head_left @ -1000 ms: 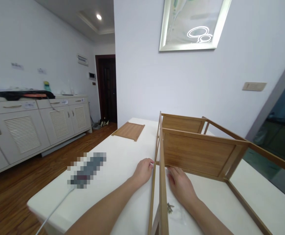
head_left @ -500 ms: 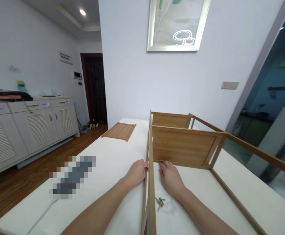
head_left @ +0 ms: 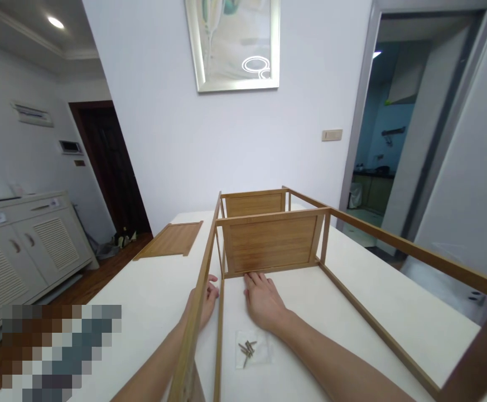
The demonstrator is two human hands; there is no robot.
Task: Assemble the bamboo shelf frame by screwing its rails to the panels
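Note:
A wooden shelf frame (head_left: 220, 335) lies on its side on the white table, with a wooden panel (head_left: 272, 243) standing across it. My left hand (head_left: 208, 308) is just outside the left lower rail, partly hidden behind the upper rail. Its visible fingers are bent and apart, close to the lower rail. Inside the frame, my right hand (head_left: 264, 304) lies palm down, fingers stretched out, with the fingertips at the panel's bottom edge. Several screws (head_left: 247, 350) rest on a clear plastic bag (head_left: 264, 352) near my right wrist.
A second panel (head_left: 255, 204) stands across the far end of the frame. One loose wooden panel (head_left: 170, 240) lies flat at the table's far left. A pixelated dark object (head_left: 80, 346) is at the near left. The wall (head_left: 163, 111) rises behind the table (head_left: 143, 312).
The view has swung to the right, and the frame appears further left. My left fingers have loosened from around the lower rail. My right hand stays at the panel's bottom edge.

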